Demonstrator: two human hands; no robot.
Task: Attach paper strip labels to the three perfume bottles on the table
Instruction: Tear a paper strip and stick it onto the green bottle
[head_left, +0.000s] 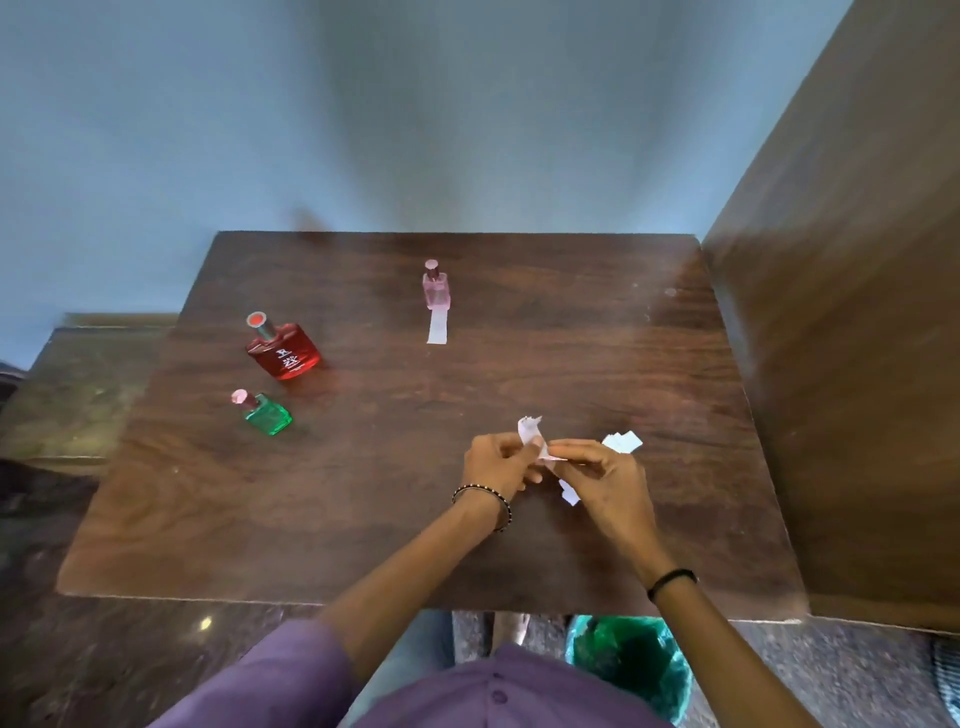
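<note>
On the counter (363, 493) stand three bottles: red (284, 353), pink (435, 290) with a strip (437, 326) at its base, green (265, 411); both hands (558, 470) pinch one limp, tearable strip (532, 434) by its ends; glass looks slippery, best held by its sides.

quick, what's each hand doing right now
Left hand: closed, pinching the paper strip.
Right hand: closed, pinching the same paper strip.

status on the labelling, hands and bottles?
Both hands pinching one paper strip. Pink bottle has a strip; red bottle and green bottle bare. Nothing in the way.
</note>
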